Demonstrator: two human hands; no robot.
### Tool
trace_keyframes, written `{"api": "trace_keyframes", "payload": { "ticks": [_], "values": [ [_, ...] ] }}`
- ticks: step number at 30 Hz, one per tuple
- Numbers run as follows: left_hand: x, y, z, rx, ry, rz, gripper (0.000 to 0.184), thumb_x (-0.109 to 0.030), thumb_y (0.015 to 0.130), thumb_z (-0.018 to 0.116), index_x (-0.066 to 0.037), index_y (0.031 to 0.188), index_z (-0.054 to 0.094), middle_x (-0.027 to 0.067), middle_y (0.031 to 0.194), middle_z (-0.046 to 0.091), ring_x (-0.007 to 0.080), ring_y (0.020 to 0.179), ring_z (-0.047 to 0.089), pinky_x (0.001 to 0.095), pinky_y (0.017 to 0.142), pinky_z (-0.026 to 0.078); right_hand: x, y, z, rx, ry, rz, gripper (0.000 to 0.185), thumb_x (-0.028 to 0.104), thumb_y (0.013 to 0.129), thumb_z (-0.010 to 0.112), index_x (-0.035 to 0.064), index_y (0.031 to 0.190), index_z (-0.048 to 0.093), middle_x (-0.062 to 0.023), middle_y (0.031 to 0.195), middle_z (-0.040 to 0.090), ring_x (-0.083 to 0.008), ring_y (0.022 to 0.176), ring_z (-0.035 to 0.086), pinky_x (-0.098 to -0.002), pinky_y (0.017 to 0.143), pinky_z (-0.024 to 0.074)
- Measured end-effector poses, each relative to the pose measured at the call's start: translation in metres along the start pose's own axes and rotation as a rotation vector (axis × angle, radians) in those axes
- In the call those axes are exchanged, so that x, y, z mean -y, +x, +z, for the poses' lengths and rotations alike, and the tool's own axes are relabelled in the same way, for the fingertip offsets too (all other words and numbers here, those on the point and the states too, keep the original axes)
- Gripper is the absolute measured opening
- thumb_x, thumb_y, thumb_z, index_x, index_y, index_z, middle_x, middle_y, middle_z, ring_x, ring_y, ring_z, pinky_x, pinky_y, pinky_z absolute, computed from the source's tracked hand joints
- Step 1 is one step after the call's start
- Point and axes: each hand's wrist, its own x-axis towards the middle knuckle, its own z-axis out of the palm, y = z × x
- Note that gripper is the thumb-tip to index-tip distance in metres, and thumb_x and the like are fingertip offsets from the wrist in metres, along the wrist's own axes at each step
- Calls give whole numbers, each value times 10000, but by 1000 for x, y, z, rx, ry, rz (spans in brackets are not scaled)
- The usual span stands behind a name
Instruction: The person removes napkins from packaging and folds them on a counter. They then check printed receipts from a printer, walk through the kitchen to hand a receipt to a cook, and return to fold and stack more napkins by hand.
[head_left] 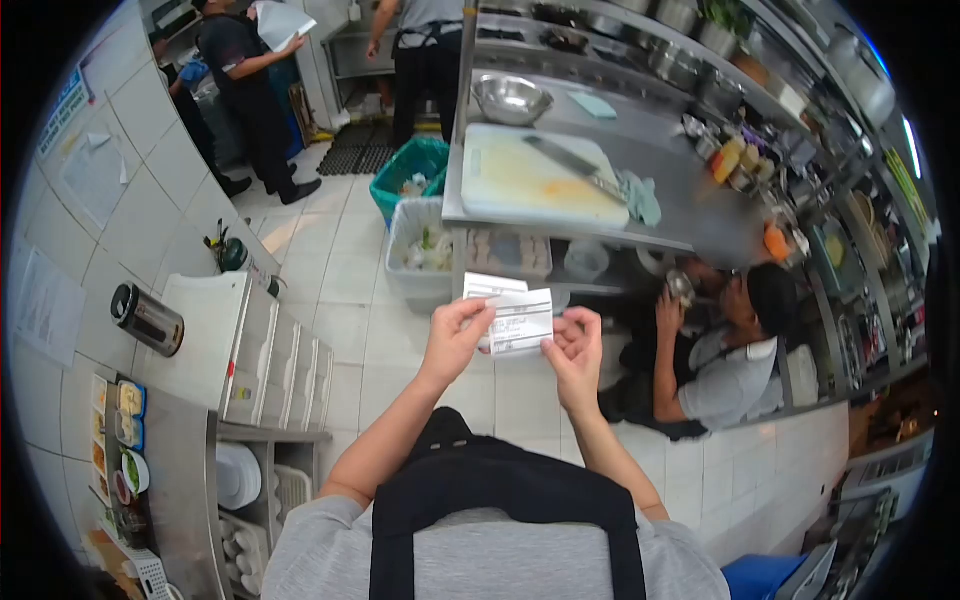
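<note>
Hands (515, 345) raised before chest, pinching printed slips (521, 322).

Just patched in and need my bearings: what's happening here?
The left hand and right hand hold small printed slips up over the tiled floor. Ahead, a knife lies on a cutting board on the steel counter. A crouching co-worker at the right holds a metal bowl near the lower shelf.
</note>
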Motion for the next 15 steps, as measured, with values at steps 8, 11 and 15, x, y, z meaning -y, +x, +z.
{"api": "trace_keyframes", "payload": {
  "ticks": [8, 11, 15],
  "values": [
    [11, 119, -47, -166, 37, 101, 263, -138, 919, 529, -45, 1141, 633, 74, 1126, 550, 99, 828, 581, 200, 539, 480, 23, 264, -4, 176, -691, -453, 205, -50, 820, 537, -7, 966, 673, -41, 935, 637, -84, 752, 549, -209, 662, 442],
    [24, 161, -79, -220, 27, 89, 281, -181, 942, 497, -44, 1148, 630, 76, 1094, 565, 96, 806, 580, 193, 531, 473, 89, 406, 24, 42, -664, -741, 215, -51, 800, 538, 0, 954, 679, -19, 848, 650, -59, 644, 491, -216, 556, 397],
    [24, 204, -108, -248, 19, 110, 299, -203, 955, 475, -36, 1153, 625, 77, 1074, 575, 96, 801, 581, 193, 524, 470, 169, 559, 85, -185, -729, -1155, 246, -28, 789, 553, 21, 992, 683, -28, 826, 675, -84, 686, 583, -220, 624, 451]
  ]
}}
